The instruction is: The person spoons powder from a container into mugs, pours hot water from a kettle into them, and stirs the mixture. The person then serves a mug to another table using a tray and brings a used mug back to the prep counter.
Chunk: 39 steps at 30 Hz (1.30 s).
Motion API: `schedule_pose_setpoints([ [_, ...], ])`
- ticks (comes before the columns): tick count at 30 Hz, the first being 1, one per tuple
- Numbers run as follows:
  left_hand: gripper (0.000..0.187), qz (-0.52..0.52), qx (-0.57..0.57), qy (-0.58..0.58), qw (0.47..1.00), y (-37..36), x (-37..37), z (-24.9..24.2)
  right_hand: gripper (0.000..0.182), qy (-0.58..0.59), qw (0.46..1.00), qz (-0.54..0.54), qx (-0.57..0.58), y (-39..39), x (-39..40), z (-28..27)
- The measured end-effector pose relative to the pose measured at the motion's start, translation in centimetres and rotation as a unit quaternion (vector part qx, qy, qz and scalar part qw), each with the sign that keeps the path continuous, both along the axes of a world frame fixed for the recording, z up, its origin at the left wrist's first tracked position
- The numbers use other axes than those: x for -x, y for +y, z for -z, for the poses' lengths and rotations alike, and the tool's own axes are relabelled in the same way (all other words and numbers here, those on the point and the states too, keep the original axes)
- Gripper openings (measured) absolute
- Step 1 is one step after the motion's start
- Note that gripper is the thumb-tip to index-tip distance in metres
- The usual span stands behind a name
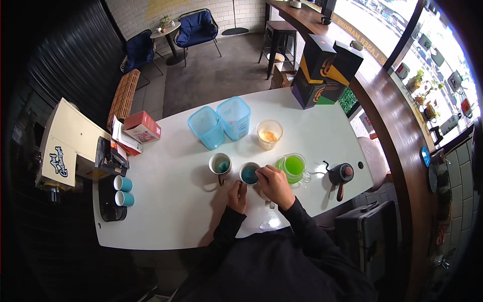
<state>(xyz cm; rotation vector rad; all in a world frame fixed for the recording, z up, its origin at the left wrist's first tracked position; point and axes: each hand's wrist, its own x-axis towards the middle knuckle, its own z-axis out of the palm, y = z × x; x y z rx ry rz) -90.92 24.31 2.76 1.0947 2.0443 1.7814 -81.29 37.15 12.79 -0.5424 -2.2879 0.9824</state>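
A cup with blue liquid (pixel 249 174) stands on the white table in front of me. My left hand (pixel 237 197) is closed at its near side, where the handle would be, though the fingers hide it. Over the cup's right rim, my right hand (pixel 275 185) is pinched on something too small to make out. Another cup (pixel 220 164), with a little blue in it, stands to the left. To the right is a glass pitcher of green liquid (pixel 294 166). A clear tub with orange contents (pixel 269 134) sits behind the cups.
Two blue containers (pixel 206 127) (pixel 235 118) stand at the back. A kettle (pixel 341 174) is at the right, black boxes (pixel 318 75) at the back right. On the left are a red box (pixel 143 127), teal cups (pixel 124 199) and a cream machine (pixel 75 143).
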Motion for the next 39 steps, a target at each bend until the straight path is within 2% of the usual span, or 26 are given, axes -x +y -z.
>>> schedule_pose_setpoints([
  [26,0.033,0.002,0.011,-0.031,0.999,0.0,0.1,0.4,0.010,-0.001,1.000,-0.004,0.013,0.2,-0.1,-0.1],
  [28,0.032,0.002,0.009,-0.048,0.999,0.0,0.0,0.6,0.010,0.011,1.000,0.013,-0.016,0.2,0.0,0.2],
  [39,0.031,0.001,0.000,-0.034,0.999,0.1,0.1,1.1,0.010,0.009,1.000,-0.001,-0.016,0.4,-0.3,0.1],
])
